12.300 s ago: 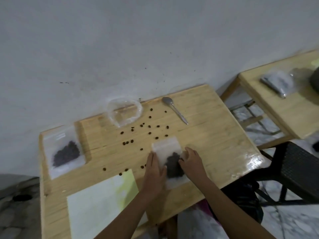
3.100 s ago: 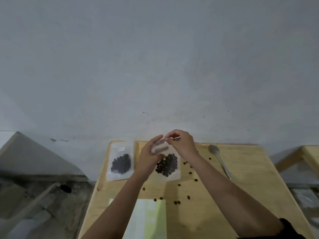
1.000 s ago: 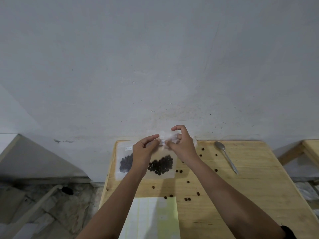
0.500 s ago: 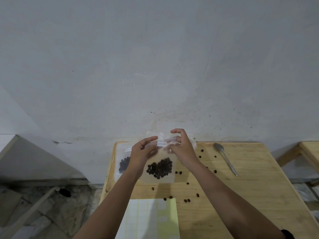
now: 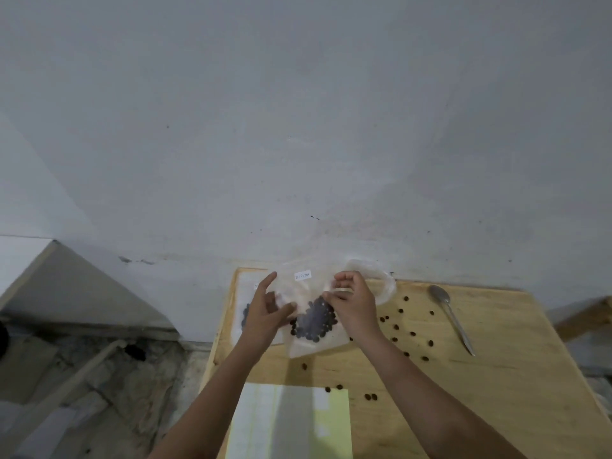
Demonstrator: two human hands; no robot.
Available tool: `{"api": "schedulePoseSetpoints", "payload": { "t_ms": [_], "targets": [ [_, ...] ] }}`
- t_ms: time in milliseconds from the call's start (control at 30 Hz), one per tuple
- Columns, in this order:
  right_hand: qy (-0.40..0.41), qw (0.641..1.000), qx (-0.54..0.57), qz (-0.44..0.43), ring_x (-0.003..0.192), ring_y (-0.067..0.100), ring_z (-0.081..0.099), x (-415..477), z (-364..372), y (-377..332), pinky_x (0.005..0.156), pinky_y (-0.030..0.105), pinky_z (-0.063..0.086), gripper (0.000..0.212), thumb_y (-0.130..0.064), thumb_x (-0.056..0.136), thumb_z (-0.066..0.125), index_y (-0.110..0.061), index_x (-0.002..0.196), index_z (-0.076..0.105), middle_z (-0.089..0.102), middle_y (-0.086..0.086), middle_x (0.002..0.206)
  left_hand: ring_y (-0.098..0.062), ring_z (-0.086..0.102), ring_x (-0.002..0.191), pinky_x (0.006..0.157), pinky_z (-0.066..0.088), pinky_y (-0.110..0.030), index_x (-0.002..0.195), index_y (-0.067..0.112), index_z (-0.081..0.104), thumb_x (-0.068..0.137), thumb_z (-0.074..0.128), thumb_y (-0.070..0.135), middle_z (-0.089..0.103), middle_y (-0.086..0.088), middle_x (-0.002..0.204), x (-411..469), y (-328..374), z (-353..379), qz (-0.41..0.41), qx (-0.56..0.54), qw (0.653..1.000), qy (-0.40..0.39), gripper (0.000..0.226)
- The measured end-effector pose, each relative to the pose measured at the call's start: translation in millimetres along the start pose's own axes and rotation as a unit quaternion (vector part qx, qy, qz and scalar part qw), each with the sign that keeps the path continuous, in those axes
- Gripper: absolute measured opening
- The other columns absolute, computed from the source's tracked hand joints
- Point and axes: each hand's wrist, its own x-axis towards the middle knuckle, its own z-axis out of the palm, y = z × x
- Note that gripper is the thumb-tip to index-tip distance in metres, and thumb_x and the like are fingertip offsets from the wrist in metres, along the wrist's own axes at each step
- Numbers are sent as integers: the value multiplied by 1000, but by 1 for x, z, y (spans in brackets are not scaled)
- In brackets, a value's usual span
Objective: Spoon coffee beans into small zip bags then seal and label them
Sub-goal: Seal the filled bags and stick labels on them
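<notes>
While both hands meet over the far left of the table (image 5: 496,376), one zip bag (image 5: 308,293) hangs between them, lifted off the wood and tilted.

- Left hand (image 5: 265,309): fingers long and nearly straight along the bag's left edge, with the thumb pressed to its front. The film is pinched between thumb and fingers, though blur softens the exact contact.
- Right hand (image 5: 356,304): fingers curled, with thumb and forefinger nipping the bag's right side near the top.
- Coffee beans (image 5: 314,321): one dark cluster inside the bag, between the two thumbs and just below them.
- Label (image 5: 302,276): small white strip on the bag's upper part, between the left forefinger tip and the right fingertips. Its writing is too small to read.
- Second bag (image 5: 241,293): flat on the table behind the left fingers, largely hidden by them. A few dark beans show inside.
- Large clear bag (image 5: 384,279): crumpled, just beyond the right knuckles, against the wall (image 5: 298,127).
- Loose beans (image 5: 394,326): scattered on the wood, right of the right wrist and along that forearm.
- Spoon (image 5: 450,313): metal, lying well to the right of the right fingers, bowl toward the wall.
- Label sheet (image 5: 291,422): pale yellow-green, at the near edge between the two forearms, well below the fingers.
</notes>
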Motion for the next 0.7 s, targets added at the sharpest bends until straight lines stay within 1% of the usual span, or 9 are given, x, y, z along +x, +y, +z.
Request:
{"api": "schedulePoseSetpoints", "payload": {
  "t_ms": [100,167,200,267,367,433,533,600,700],
  "targets": [
    [2,999,-34,1,86,14,62,4,19,8,73,21,51,25,-8,80,71,-19,93,52,61,-2,95,-17,61,82,67,54,-22,139,12,37,85,62,-6,60,-8,97,1,-17,-18,5,49,998,39,62],
    [-5,997,-74,-3,87,17,61,5,31,14,77,29,53,21,-8,81,69,-16,93,53,61,1,93,-8,61,83,68,52,-16,134,9,43,84,62,-5,60,-2,107,4,-21,-26,9,76,994,79,55],
    [-14,996,-86,-1,89,17,61,7,39,17,77,29,53,21,-9,82,69,-16,94,54,60,1,93,-5,60,86,68,51,-13,133,7,45,85,61,-5,58,-3,115,8,-22,-31,13,78,992,98,51],
    [-33,995,-90,8,94,17,60,11,56,21,75,22,49,22,-8,82,68,-18,96,55,60,0,99,-7,59,94,72,50,-10,132,4,46,87,59,-4,54,-5,124,18,-23,-41,21,86,989,120,47],
    [-54,994,-100,-4,101,16,57,19,79,27,80,20,47,26,-5,81,68,-17,102,58,57,0,110,-18,53,117,92,46,-21,133,5,45,88,59,-1,51,-7,132,37,-29,-55,9,110,986,124,47],
    [-71,988,-138,-20,109,16,54,24,91,31,87,22,47,32,-6,81,68,-15,111,59,53,-2,115,-18,45,126,102,38,-25,137,7,43,89,61,7,46,-7,140,45,-35,-63,1,170,978,124,52],
    [-114,970,-212,-34,118,14,47,26,100,37,94,16,37,44,-13,82,69,-16,124,54,47,-2,127,-21,35,135,107,28,-27,142,11,36,89,62,19,35,-7,149,50,-42,-69,-5,268,958,106,59],
    [-147,958,-244,-44,124,13,42,26,102,42,97,13,29,51,-19,83,69,-16,130,49,43,-1,133,-22,28,140,109,23,-25,144,10,32,90,61,22,27,-8,153,51,-46,-71,-3,303,949,84,62],
    [-182,947,-260,-55,128,12,38,24,102,48,100,12,25,55,-23,83,69,-16,133,46,40,0,136,-20,21,143,109,20,-24,146,10,28,92,59,28,17,-7,157,54,-50,-72,-10,338,938,69,65]
  ]
}}
